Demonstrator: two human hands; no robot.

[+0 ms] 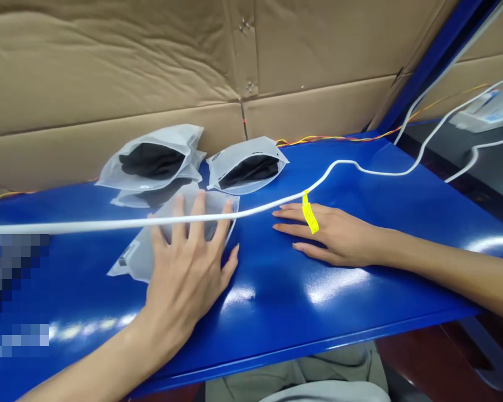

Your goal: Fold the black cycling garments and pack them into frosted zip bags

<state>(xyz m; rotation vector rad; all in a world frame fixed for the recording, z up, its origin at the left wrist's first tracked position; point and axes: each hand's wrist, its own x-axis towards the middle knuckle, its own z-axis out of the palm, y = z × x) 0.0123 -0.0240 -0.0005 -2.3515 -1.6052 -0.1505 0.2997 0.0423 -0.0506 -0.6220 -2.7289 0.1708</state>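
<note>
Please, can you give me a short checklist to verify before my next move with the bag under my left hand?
1. Left hand on the frosted plastic bag: ok, fingers spread on it.
2. Right hand free: ok, flat on the blue table, holding nothing.
3. White cable clear of the bag: not ok, it crosses over it.
4. Bag's seal closed: cannot tell.
5. Yellow tag on the right hand: ok, around one finger.

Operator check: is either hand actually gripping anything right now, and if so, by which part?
Nothing appears gripped. The left hand lies spread on top of a frosted plastic bag, fingers open; the right hand rests flat on the blue table.
</note>
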